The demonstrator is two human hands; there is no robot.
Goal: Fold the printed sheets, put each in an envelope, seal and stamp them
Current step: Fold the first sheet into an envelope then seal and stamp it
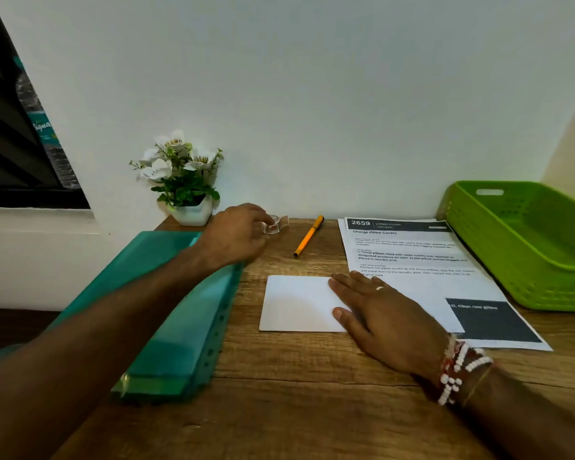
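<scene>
A white envelope (296, 303) lies flat in the middle of the wooden desk (296, 393). My right hand (379, 317) rests on its right half with straight fingers. To the right lie the printed sheets (409, 254), stacked, with a dark header and a dark block near the bottom. At the back, my left hand (236, 235) reaches to a small clear tape dispenser (274, 225) and its fingers curl around it.
An orange pen (309, 235) lies between the dispenser and the sheets. A green basket (525, 247) stands at the right edge. A teal folder (166, 310) covers the desk's left side. A white pot of flowers (188, 180) stands by the wall.
</scene>
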